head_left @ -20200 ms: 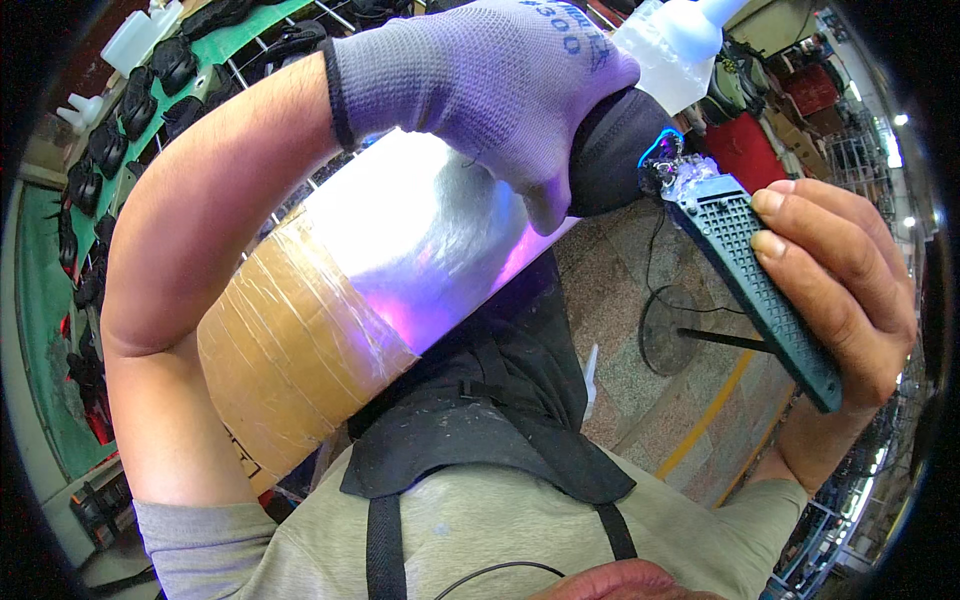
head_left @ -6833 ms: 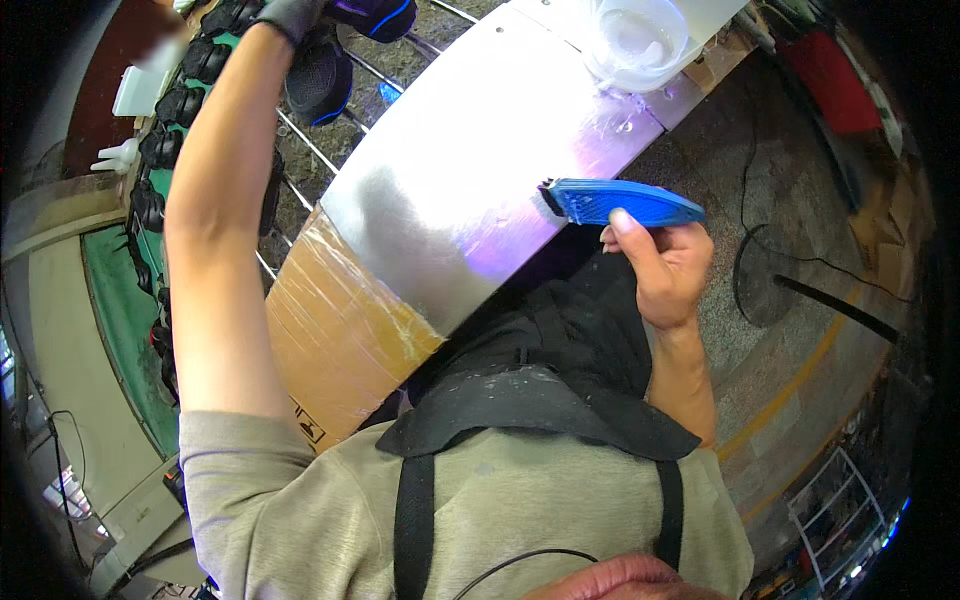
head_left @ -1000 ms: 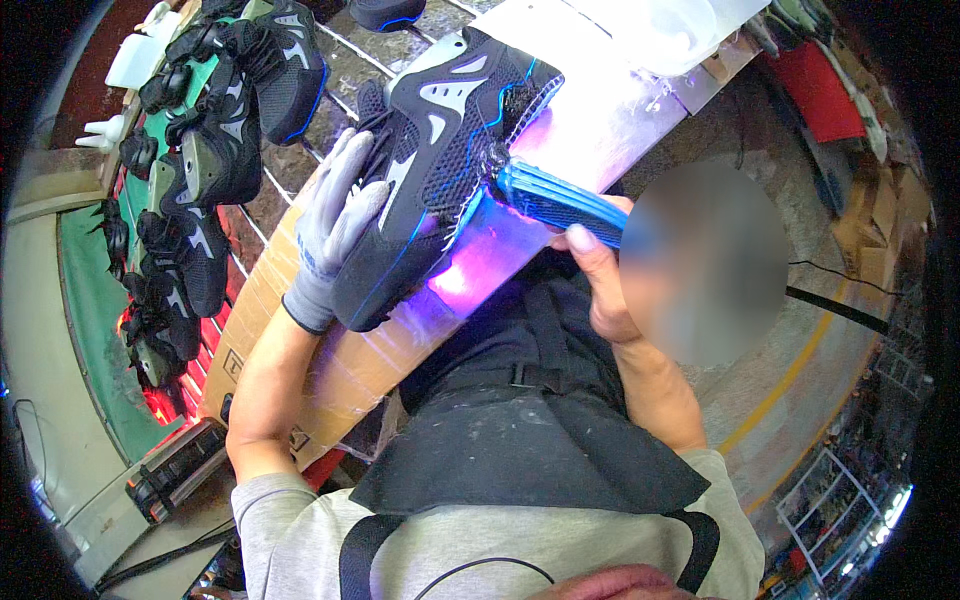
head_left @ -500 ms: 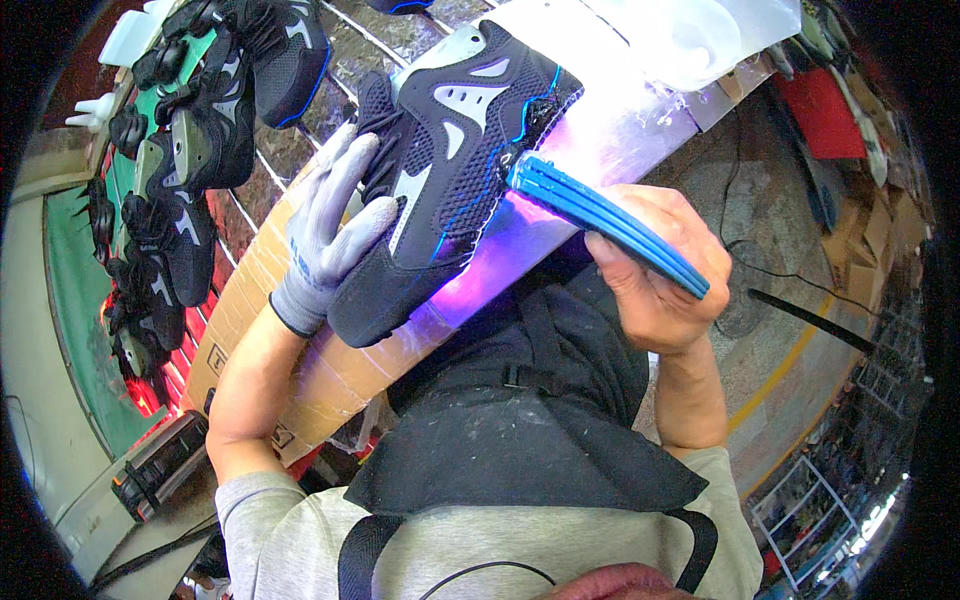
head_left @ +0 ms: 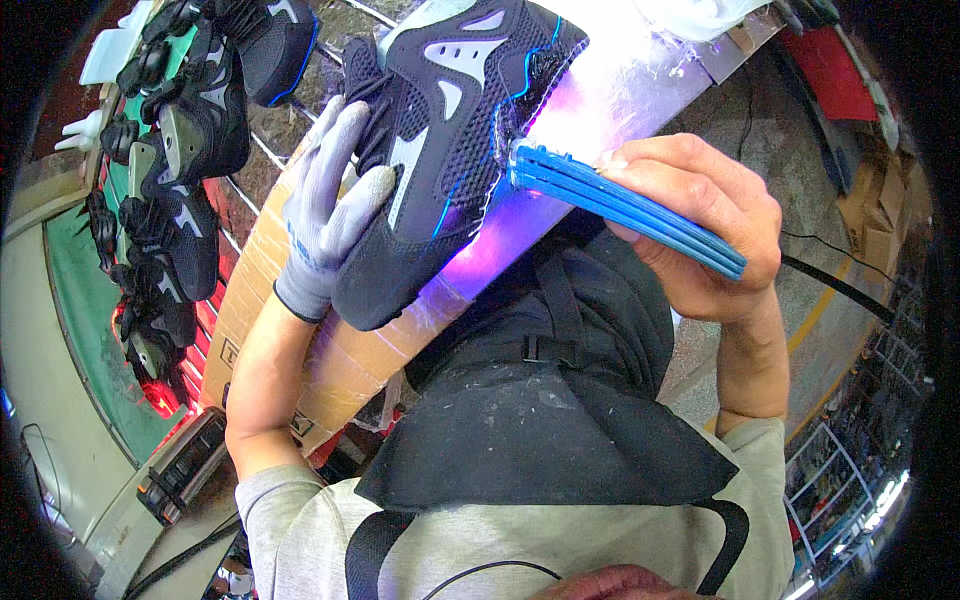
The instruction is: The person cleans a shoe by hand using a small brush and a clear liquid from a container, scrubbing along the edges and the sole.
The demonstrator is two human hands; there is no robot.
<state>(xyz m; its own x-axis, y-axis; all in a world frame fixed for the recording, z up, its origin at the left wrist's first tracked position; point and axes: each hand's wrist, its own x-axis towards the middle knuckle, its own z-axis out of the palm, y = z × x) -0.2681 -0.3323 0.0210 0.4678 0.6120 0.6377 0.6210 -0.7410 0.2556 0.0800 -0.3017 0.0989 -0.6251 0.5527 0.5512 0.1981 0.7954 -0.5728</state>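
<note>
A black shoe upper with grey panels and a blue line along its lower edge lies on its side, stretched over a pale last. It carries no visible sole. My left hand, in a pale grey knit glove, grips it from the lace side, the thumb laid across the toe part. My bare right hand is closed around a ridged blue-handled brush. The brush's tip meets the upper's lower edge near the middle; the bristles are mostly hidden there. Purple light glows along that edge.
A cardboard-covered board lies under the shoe. More black shoe uppers stand on a slatted rack at left, beside a green surface. A translucent white container sits at the far right. A black bar juts over the floor.
My right hand and the brush handle have swung outward to the right, while the tip remains at the shoe's edge. The shoe sits slightly higher in view; my left hand keeps its grip.
</note>
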